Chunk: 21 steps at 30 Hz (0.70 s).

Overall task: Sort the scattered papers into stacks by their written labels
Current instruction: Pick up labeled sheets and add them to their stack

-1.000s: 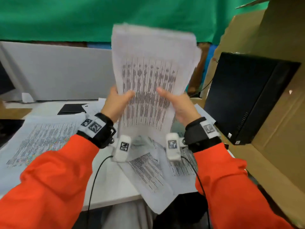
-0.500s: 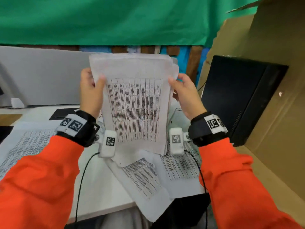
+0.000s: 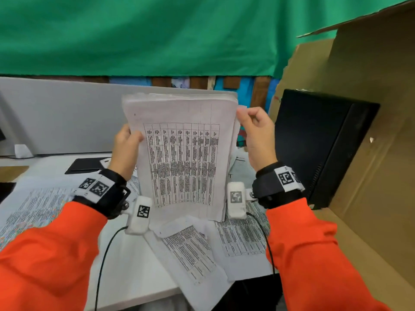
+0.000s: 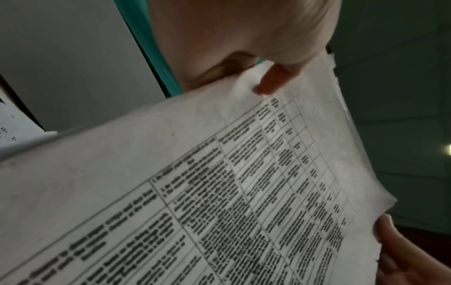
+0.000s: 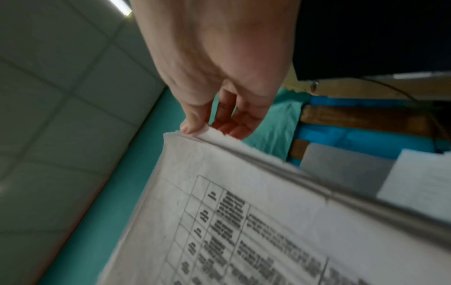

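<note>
I hold a thick bundle of white papers (image 3: pixel 182 158) upright above the desk, its front sheet printed with a black table. My left hand (image 3: pixel 125 147) grips the bundle's left edge, thumb (image 4: pixel 273 81) on the front sheet (image 4: pixel 219 183). My right hand (image 3: pixel 253 133) pinches the upper right corner, thumb (image 5: pixel 195 119) on the front and fingers behind the stack (image 5: pixel 244 221). The bundle's lower edge stands on loose printed sheets (image 3: pixel 195 250) lying on the white desk (image 3: pixel 132 270). A wide printed sheet (image 3: pixel 33 212) lies flat at the left.
A black computer case (image 3: pixel 318 144) stands at the right inside a large open cardboard box (image 3: pixel 368 171). A grey partition (image 3: pixel 60 115) and green cloth (image 3: pixel 157 34) back the desk. A black flat pad (image 3: pixel 85 164) lies behind my left wrist. One sheet (image 3: pixel 202 286) overhangs the desk's front edge.
The bundle came down from high and tilted to upright, resting on the desk papers. My hands slid from its lower part to its side edges; the right moved to the top corner.
</note>
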Each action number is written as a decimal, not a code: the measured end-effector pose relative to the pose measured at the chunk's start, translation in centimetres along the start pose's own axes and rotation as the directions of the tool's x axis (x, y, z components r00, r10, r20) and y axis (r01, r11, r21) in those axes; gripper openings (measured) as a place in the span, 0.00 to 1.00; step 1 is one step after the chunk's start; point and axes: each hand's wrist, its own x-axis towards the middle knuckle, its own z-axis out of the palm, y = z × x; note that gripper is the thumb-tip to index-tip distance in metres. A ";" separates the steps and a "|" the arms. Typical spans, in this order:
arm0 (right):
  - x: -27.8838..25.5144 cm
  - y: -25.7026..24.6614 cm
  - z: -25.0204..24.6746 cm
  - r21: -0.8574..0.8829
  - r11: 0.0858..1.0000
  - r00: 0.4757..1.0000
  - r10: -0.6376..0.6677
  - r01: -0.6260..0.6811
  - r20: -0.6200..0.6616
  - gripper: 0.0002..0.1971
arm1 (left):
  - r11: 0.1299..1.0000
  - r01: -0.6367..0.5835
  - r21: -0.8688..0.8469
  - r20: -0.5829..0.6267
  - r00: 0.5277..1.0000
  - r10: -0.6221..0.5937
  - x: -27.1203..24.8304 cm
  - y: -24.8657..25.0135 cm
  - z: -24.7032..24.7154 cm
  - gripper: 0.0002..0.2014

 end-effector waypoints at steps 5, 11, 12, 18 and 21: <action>-0.4 -0.8 -0.6 -0.302 0.927 0.974 -0.224 0.220 0.023 0.05 | 0.985 0.144 -0.095 0.070 0.988 -0.138 0.2 -0.7 -0.2 0.06; -0.4 0.9 -1.4 -0.411 0.903 0.978 -0.041 0.125 0.206 0.06 | 0.955 0.295 -0.025 0.103 0.951 -0.291 0.3 -2.5 -1.3 0.45; -0.3 1.1 -1.5 -0.437 0.894 0.982 -0.021 0.103 0.188 0.05 | 0.957 0.290 -0.032 0.092 0.954 -0.286 0.1 -2.6 -1.4 0.45; -0.1 0.7 -1.4 -0.353 0.928 0.987 -0.067 0.115 0.145 0.08 | 0.949 0.309 -0.062 0.087 0.949 -0.303 0.3 -2.9 -1.7 0.45; -0.6 0.6 -0.7 -0.425 0.861 0.958 -0.279 0.280 0.065 0.04 | 0.962 0.271 -0.045 0.068 0.961 -0.268 0.0 -2.6 -1.1 0.31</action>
